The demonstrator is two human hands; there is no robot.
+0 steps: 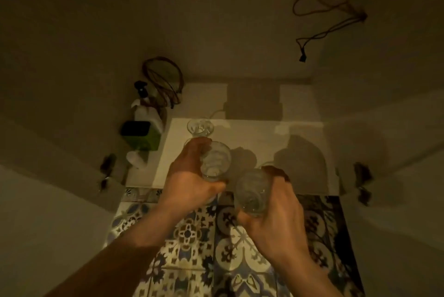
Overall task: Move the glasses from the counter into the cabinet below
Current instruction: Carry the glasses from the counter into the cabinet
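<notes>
Now my left hand (189, 176) grips one glass (215, 161) and my right hand (271, 210) another glass (252, 192), over the shelf's (252, 138) front edge; a third glass (200, 126) stands near its back left corner.

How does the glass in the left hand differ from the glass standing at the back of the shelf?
The glass in the left hand is gripped and tilted; the glass at the back stands upright and untouched. The held one sits nearer the camera, beside the right hand's glass. Both are clear and empty.
</notes>
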